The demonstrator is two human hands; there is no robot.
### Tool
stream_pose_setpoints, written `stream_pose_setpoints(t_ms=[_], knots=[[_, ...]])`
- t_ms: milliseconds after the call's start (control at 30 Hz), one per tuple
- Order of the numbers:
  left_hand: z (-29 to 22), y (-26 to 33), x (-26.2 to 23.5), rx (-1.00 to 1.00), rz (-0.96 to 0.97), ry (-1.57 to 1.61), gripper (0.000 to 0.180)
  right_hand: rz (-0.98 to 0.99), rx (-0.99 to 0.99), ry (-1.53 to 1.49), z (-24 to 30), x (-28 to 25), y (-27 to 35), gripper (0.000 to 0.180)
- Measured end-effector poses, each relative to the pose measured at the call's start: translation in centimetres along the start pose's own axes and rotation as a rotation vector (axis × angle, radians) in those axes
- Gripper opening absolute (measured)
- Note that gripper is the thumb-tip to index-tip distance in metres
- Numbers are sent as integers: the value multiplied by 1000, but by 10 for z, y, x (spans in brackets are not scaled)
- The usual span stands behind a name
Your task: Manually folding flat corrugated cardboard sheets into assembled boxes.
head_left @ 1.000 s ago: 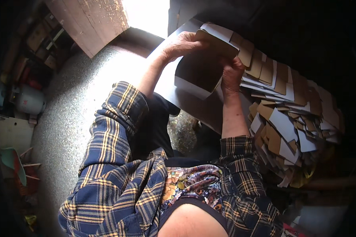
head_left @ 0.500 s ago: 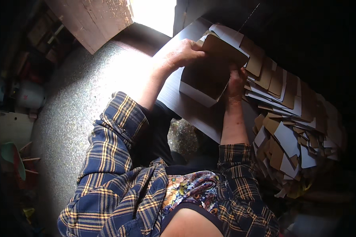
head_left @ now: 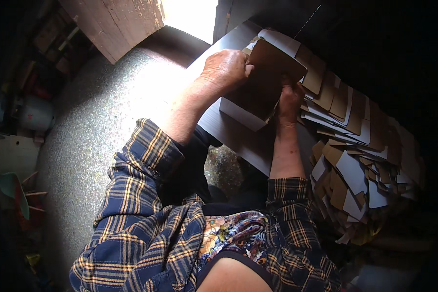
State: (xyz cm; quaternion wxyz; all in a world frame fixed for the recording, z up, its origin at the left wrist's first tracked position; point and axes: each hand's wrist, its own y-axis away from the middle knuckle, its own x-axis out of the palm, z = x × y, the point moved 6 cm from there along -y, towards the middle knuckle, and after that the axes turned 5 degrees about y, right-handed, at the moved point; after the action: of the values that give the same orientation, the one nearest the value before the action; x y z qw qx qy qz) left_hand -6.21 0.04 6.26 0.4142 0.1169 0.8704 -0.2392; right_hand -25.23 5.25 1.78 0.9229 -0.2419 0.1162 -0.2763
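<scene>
Between my hands is a small cardboard box, brown on the face toward me and white along its lower side, with a rounded flap rising at the top. My left hand is closed on the box's upper left edge, thumb pressed to the board. On the other side, my right hand grips the right edge with its thumb on the brown face; the fingers behind are hidden. The box is over a pale tabletop. Just right of it lie overlapping white-and-brown cardboard pieces.
A loose heap of cardboard pieces sits at the right, below the overlapping rows. Up at the left hangs a worn wooden panel beside a bright opening. Speckled floor stretches left, with a green scoop-like object at the edge.
My left hand has rolled over, showing more of its back, and the forearm has shifted slightly. The flap is tilted a little more toward me. My right hand stays nearly in place.
</scene>
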Motion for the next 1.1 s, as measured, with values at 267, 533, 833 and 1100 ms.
stream_pose_setpoints(t_ms=[267, 533, 833, 1100], knots=[[3, -4, 3, 38, -21, 182, 32, 25, 33, -12, -4, 1, -3, 21], [15, -17, 13, -50, 136, 295, 36, 88, 72, -24, -6, 0, -4, 27], [22, -26, 28, -27, 92, 423, 37, 230, 126, 14, 4, 4, -3, 40], [43, -35, 30, -102, 99, 388, 36, 364, 23, -217, 28, 14, 23, 81]])
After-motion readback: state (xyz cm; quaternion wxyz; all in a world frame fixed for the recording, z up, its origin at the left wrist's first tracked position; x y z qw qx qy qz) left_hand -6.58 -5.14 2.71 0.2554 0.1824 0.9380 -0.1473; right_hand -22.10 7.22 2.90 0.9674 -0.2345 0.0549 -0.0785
